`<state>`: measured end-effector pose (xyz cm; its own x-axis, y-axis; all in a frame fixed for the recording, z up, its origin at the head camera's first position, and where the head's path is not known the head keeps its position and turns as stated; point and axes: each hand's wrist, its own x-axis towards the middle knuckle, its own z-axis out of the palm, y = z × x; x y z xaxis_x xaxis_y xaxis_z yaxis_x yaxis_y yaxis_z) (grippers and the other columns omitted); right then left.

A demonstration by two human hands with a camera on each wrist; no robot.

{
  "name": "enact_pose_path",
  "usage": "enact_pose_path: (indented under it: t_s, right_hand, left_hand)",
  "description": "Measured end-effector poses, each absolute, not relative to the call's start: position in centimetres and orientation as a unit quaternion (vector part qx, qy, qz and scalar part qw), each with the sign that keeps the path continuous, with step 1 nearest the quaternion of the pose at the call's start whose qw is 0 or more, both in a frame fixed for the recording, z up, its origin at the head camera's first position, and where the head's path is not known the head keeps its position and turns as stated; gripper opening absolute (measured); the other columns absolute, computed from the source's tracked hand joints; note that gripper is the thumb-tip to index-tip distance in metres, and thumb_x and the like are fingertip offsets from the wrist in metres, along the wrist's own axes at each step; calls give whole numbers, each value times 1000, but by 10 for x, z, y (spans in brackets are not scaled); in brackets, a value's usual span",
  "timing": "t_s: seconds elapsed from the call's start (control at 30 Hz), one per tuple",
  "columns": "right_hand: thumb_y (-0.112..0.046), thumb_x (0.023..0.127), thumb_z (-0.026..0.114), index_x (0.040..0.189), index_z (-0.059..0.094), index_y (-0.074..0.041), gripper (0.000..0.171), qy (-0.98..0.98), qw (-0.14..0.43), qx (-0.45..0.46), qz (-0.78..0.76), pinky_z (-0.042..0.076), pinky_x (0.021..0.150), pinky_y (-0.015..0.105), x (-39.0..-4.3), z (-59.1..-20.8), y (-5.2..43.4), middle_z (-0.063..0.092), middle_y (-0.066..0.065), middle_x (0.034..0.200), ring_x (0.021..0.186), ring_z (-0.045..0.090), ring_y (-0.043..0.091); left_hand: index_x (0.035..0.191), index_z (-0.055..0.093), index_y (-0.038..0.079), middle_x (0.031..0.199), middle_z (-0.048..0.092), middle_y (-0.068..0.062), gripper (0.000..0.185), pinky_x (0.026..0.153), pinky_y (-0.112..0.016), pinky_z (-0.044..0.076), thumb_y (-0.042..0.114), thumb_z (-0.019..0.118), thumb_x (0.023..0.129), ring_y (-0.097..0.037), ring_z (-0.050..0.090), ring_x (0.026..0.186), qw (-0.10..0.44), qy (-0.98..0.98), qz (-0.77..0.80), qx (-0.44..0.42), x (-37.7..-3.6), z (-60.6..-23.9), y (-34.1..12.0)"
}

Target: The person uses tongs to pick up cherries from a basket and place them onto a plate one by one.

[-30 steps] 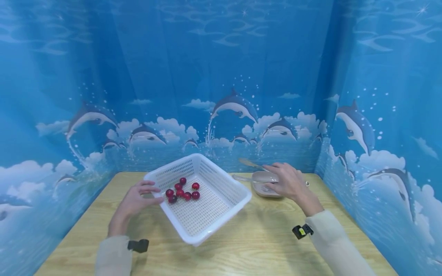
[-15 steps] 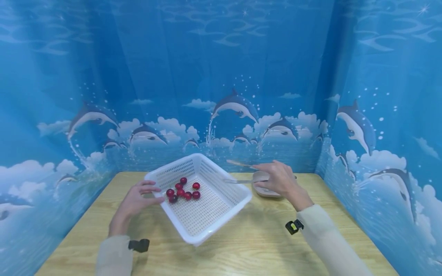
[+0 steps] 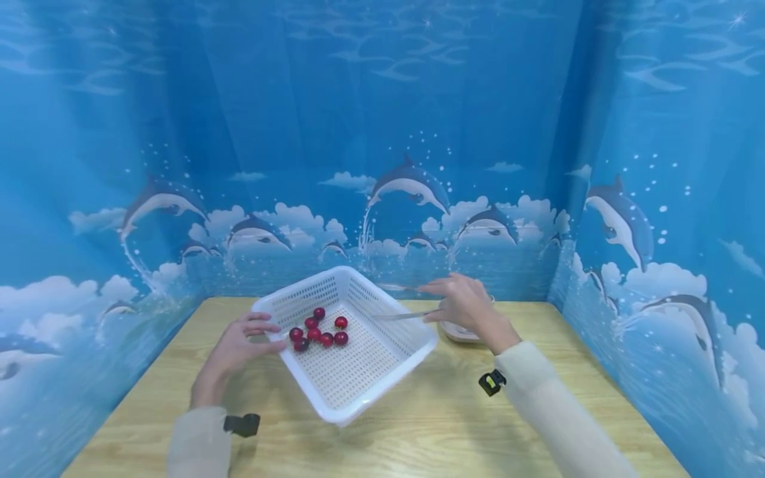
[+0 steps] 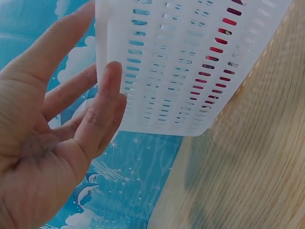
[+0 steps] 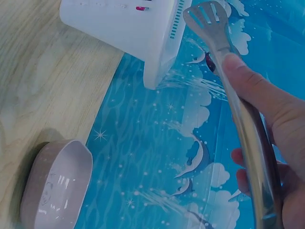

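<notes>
In the head view, a white perforated plastic basket [image 3: 370,372] stands on the wooden table, with several red cherries [image 3: 325,339] gathered in its left part. My left hand [image 3: 239,342] holds the basket's left rim, thumb and fingers at the edge; the left wrist view has fingertips against the outer wall. My right hand [image 3: 466,305] grips metal serving tongs [image 5: 248,129] with slotted ends. Their two arms are spread, and one overlaps the basket's right side in the head view. Nothing shows between the tong ends.
A small pale bowl [image 5: 35,186] stands to the right of the basket, partly hidden beneath my right hand in the head view. Blue dolphin-print curtains [image 3: 382,166] enclose the table [image 3: 418,425] at the back and both sides.
My right hand has moved left with the tongs, from over the bowl toward the basket's right rim. The left hand, basket and cherries have stayed in place.
</notes>
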<state>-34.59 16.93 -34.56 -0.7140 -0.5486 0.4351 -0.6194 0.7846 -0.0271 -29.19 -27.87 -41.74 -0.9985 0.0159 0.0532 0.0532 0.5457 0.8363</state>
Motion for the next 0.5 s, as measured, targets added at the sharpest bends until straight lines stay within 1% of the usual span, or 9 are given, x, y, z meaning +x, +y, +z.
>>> enact_pose_path:
  t_s: [0.07, 0.13, 0.33, 0.4, 0.5]
  right_hand:
    - [-46, 73, 91, 125, 75, -24, 58, -923, 204, 317, 83, 61, 93, 55, -347, -345, 165, 76, 5, 126, 116, 72, 33]
    - [-46, 73, 91, 124, 75, -24, 57, -923, 200, 317, 81, 61, 92, 54, -348, -344, 160, 76, 4, 126, 117, 71, 34]
    - [-44, 75, 90, 125, 75, -25, 55, -927, 182, 317, 81, 55, 102, 60, -352, -344, 151, 75, 4, 127, 125, 67, 38]
    - [-44, 75, 90, 125, 75, -26, 55, -928, 178, 317, 74, 57, 100, 58, -353, -344, 148, 75, 3, 126, 123, 68, 36]
    - [-45, 76, 90, 125, 75, -27, 55, -932, 171, 315, 60, 63, 88, 48, -354, -343, 143, 75, 1, 127, 119, 70, 32]
  left_hand:
    - [129, 66, -2, 157, 43, -23, 65, 112, -60, 49, 35, 88, 81, -47, 52, 137, 18, -880, -475, -20, -291, -417, -279]
    - [130, 65, -2, 158, 42, -23, 66, 112, -61, 48, 35, 89, 80, -47, 52, 137, 15, -880, -474, -19, -291, -417, -279]
    - [129, 66, -2, 157, 42, -23, 67, 112, -61, 48, 35, 90, 79, -47, 52, 136, 18, -881, -472, -22, -292, -418, -279]
    - [128, 66, -2, 157, 43, -23, 67, 111, -61, 49, 36, 90, 78, -47, 53, 136, 21, -882, -469, -23, -292, -418, -279]
    - [128, 67, -2, 156, 44, -22, 66, 110, -61, 50, 35, 90, 79, -47, 53, 135, 24, -884, -466, -24, -292, -418, -279]
